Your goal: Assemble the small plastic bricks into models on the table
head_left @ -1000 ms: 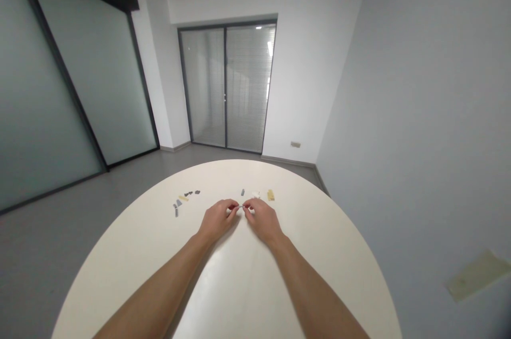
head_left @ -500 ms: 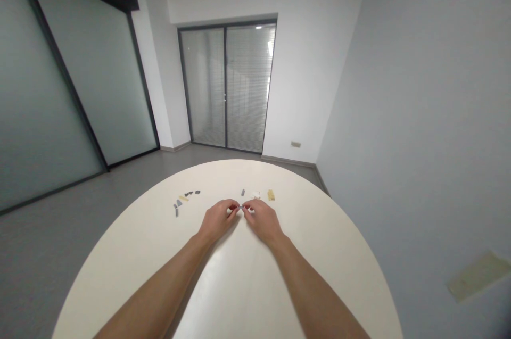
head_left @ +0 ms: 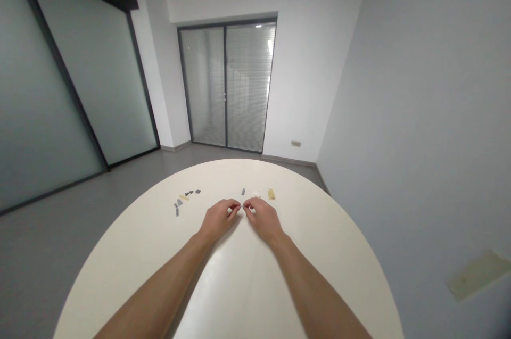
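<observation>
Head view: pinching one tiny piece from two sides

Narrowing left hand and right hand to fingertip grips, below frame centre, likely for fine control. Showing just beyond: one grey block, one yellow piece, uncountable white bits. Showing left of centre: three grey pieces, one yellow strip, dark bits, number unclear.

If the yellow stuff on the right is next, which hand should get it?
Probably the right hand: the yellow stuff lies just beyond it, while the left hand would have to cross over.
</observation>
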Tool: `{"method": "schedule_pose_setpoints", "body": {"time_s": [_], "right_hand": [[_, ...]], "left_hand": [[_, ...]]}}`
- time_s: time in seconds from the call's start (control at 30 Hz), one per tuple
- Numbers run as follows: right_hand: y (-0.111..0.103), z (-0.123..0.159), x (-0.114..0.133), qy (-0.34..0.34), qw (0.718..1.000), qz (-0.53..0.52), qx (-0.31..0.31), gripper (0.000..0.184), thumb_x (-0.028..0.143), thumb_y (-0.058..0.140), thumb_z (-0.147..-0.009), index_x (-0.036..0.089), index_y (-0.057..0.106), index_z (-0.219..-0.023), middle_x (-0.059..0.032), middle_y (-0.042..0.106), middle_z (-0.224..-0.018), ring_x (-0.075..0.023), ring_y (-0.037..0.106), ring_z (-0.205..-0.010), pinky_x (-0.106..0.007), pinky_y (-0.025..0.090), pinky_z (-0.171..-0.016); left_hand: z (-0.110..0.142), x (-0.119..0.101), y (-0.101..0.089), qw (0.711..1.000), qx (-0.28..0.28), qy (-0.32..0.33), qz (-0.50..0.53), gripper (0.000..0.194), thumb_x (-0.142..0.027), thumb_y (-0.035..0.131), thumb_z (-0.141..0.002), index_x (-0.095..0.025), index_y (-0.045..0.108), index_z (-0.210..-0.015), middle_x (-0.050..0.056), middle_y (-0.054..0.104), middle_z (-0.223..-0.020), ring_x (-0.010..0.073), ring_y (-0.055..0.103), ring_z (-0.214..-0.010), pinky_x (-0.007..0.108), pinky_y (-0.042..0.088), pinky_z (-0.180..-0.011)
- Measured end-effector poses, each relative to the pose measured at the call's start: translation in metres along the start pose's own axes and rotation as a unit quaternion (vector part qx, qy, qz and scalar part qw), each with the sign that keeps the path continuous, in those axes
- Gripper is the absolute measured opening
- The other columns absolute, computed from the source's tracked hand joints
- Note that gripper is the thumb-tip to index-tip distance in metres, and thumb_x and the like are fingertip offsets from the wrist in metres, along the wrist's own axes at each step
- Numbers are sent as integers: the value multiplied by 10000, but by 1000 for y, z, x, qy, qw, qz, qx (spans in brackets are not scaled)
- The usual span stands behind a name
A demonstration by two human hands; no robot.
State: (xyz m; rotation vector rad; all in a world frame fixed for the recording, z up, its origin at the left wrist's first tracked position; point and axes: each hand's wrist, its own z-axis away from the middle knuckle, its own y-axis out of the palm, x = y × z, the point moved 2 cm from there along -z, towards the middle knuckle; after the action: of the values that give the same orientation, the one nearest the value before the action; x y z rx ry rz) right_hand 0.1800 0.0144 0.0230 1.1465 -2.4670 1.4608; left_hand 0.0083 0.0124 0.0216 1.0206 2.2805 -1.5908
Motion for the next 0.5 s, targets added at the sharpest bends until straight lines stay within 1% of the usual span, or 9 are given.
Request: {"method": "schedule_pose_setpoints", "body": {"time_s": [0.13, 0.27, 0.5], "right_hand": [[-1, 0, 1, 5, 1000, -4, 0, 102, 262, 556, -928, 244, 643, -978, -12, 692, -959, -172, 616, -928, -283, 448, -813], [0, 1, 1, 8, 1000, -3, -2, 142, 297, 547, -939, 251, 649, -1027, -14, 699, -983, -173, 620, -943, -287, 452, -829], [1, 1, 0, 8, 1000, 2, 7, 153, 306, 529, -953, 248, 658, -1013, -15, 702, -986, -171, 619, -955, -286, 449, -838]], "left_hand": [[0, 0, 0, 1000, -2, 8, 5, 218, -305, 488, -916, -263, 687, -994, 11, 721, -961, 172, 652, -894, 264, 488, -763], [0, 1, 1, 1000, -8, 16, 15, 209, -263, 497, -899, -266, 679, -1001, 7, 718, -980, 169, 652, -919, 261, 495, -780], [0, -1, -1, 1000, -11, 19, 21, 192, -274, 499, -897, -258, 668, -987, 4, 719, -979, 165, 657, -925, 254, 501, -776]]}}
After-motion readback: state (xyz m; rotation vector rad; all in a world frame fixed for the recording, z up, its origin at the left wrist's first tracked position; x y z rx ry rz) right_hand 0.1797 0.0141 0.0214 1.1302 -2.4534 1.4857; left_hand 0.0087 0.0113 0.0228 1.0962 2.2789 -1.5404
